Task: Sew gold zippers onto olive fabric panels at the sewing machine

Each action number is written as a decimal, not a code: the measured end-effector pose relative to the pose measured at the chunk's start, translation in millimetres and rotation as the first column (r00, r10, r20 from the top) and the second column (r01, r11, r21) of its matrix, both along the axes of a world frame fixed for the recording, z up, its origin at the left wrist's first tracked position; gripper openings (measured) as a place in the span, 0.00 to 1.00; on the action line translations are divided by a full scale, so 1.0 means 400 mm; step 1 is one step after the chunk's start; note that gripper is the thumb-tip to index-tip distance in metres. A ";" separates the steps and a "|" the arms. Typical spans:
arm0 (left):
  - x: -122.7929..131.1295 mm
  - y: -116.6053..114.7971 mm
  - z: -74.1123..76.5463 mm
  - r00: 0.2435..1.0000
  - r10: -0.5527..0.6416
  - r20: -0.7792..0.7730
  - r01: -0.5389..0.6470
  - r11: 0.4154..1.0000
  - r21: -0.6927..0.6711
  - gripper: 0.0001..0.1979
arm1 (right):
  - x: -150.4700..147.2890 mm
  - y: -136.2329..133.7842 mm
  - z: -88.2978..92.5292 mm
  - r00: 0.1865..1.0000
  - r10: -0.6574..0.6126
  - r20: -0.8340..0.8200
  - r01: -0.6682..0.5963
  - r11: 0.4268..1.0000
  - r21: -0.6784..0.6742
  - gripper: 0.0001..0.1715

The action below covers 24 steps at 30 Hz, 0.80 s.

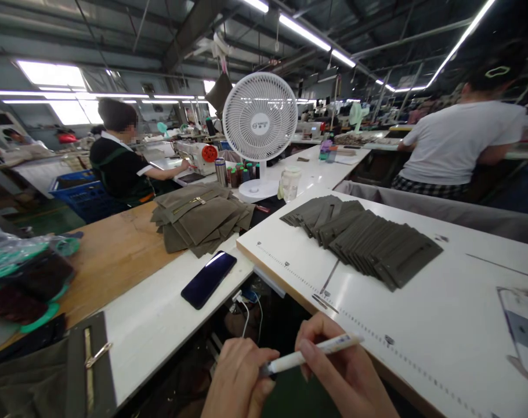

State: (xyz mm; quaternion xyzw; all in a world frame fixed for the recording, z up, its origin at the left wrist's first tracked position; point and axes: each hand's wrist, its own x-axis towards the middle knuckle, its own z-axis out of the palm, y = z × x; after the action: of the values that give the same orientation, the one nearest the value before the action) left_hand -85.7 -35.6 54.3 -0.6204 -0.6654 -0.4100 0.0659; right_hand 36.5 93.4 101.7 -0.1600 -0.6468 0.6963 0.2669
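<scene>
Currently, at the bottom centre of the frame, I see the right hand (351,380) pinching a white pen (310,355) by its barrel while the left hand (235,380), fingers curled, closes on its near end, perhaps the cap, steadying it just off the white table (420,331).

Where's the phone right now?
Head view, left of centre: the phone lies flat on the white bench, just in front of the fabric pile, above the left hand and right hand gripping the pen.
</scene>
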 end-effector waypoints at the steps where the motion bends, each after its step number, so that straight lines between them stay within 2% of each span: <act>1: 0.002 0.003 0.001 1.000 -0.018 -0.018 0.018 1.000 -0.007 0.15 | 0.006 0.001 0.000 1.000 0.007 0.005 -0.007 1.000 0.015 0.18; 7: 0.022 0.019 0.027 0.988 -0.063 -0.144 0.059 0.998 -0.034 0.18 | 0.039 0.012 -0.006 0.999 0.049 -0.004 -0.048 0.992 0.118 0.17; 10: 0.046 0.025 0.037 0.990 -0.077 -0.121 0.065 0.993 -0.104 0.17 | 0.052 0.010 -0.023 0.996 0.070 -0.054 -0.062 0.988 0.140 0.16; 12: 0.067 0.030 0.022 0.993 -0.094 -0.071 0.083 0.987 -0.138 0.17 | 0.059 0.009 -0.040 0.998 0.047 -0.051 -0.040 0.991 0.131 0.16; 14: 0.084 0.042 -0.013 0.995 -0.095 0.044 0.099 0.989 -0.113 0.17 | 0.066 0.013 -0.060 1.000 -0.002 -0.016 0.005 0.989 0.149 0.17; 16: 0.086 0.063 -0.061 0.951 -0.070 0.302 0.085 0.996 -0.034 0.18 | 0.074 0.023 -0.079 0.997 -0.065 0.040 0.056 0.980 0.190 0.17; 17: 0.079 0.078 -0.085 0.864 -0.050 0.501 0.047 0.999 0.019 0.19 | 0.078 0.029 -0.086 0.993 -0.089 0.078 0.070 0.974 0.216 0.17; 18: 0.065 0.096 -0.106 0.706 -0.031 0.707 -0.028 0.997 0.072 0.24 | 0.083 0.037 -0.091 0.987 -0.117 0.108 0.087 0.965 0.249 0.17; 19: 0.045 0.116 -0.124 0.468 -0.007 0.884 -0.142 0.986 0.084 0.28 | 0.087 0.044 -0.095 0.981 -0.153 0.122 0.112 0.950 0.293 0.16; 20: 0.022 0.139 -0.138 0.192 0.003 0.981 -0.253 0.966 0.047 0.28 | 0.089 0.051 -0.098 0.975 -0.189 0.115 0.137 0.925 0.355 0.15; 21: -0.004 0.163 -0.147 0.043 0.009 0.999 -0.297 0.955 0.004 0.26 | 0.090 0.057 -0.100 0.975 -0.200 0.094 0.139 0.886 0.442 0.12; 22: -0.030 0.188 -0.152 -0.054 0.009 0.999 -0.309 0.951 -0.025 0.22 | 0.087 0.061 -0.103 0.979 -0.195 0.059 0.132 0.827 0.547 0.09; 23: -0.054 0.214 -0.154 -0.120 0.002 0.993 -0.300 0.953 -0.038 0.18 | 0.081 0.063 -0.108 0.984 -0.175 0.020 0.119 0.744 0.657 0.06; 24: -0.075 0.238 -0.154 -0.155 -0.009 0.988 -0.278 0.960 -0.035 0.15 | 0.070 0.062 -0.113 0.989 -0.150 -0.009 0.105 0.643 0.759 0.07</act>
State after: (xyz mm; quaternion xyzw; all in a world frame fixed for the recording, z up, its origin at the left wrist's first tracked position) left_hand -115.5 59.5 -7.3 -0.0144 -0.5033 -0.7871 -0.3564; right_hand 64.6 118.3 56.4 -0.0982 -0.8722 0.3380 0.3397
